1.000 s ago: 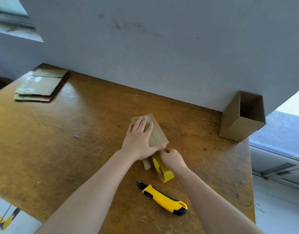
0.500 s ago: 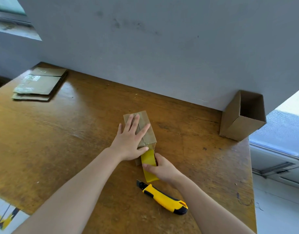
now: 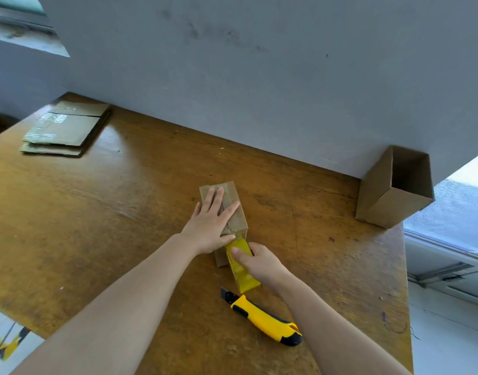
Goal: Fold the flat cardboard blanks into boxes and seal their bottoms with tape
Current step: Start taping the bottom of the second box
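Observation:
A small brown cardboard box stands bottom-up in the middle of the wooden table. My left hand lies flat on its folded bottom flaps, fingers straight, pressing them down. My right hand grips a roll of yellow tape at the box's near edge, and a strip of tape runs from the roll up onto the flaps under my left thumb. Most of the roll is hidden by my fingers.
A yellow and black utility knife lies just in front of my right hand. A folded open box stands at the back right corner against the grey wall. A stack of flat cardboard blanks lies at the back left.
The box has turned a little and my left hand has spread flat along its flaps. My right hand has pulled the tape roll toward me, drawing out a strip from the box's near edge.

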`<control>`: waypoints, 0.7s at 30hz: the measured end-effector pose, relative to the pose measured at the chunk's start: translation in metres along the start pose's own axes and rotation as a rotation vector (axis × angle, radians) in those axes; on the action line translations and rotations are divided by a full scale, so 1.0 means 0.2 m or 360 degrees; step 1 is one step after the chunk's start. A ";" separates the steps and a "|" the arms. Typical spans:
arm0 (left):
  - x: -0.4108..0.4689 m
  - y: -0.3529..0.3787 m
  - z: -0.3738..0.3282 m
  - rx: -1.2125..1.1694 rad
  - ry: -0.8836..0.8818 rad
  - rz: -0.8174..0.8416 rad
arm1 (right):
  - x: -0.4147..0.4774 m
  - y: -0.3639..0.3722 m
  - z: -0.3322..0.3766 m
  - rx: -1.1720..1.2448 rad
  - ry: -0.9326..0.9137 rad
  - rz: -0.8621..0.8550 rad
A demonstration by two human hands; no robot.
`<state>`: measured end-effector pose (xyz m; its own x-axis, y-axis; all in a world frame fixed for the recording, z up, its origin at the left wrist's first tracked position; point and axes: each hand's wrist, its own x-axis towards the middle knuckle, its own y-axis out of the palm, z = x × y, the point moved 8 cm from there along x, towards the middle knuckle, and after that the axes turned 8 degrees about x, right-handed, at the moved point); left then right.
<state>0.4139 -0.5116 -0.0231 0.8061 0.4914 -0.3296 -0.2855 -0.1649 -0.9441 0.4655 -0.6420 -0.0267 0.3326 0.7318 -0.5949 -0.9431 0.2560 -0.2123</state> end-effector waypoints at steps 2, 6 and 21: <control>0.00 0.01 0.00 0.0036 0.0001 0.0018 | 0.00 -0.01 0.01 -0.0031 0.0032 -0.0005; 0.01 0.01 0.00 0.0035 -0.0007 0.0040 | 0.01 -0.01 0.01 -0.0076 0.0135 -0.0001; -0.40 -0.07 0.07 -0.1409 -0.0899 -0.1146 | 0.02 0.01 -0.07 0.0196 0.0097 -0.0069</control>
<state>0.3459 -0.5368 0.0158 0.2398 0.9656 0.1005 0.7408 -0.1151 -0.6618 0.4662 -0.6468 -0.0403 0.3691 0.6795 -0.6340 -0.9198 0.3650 -0.1443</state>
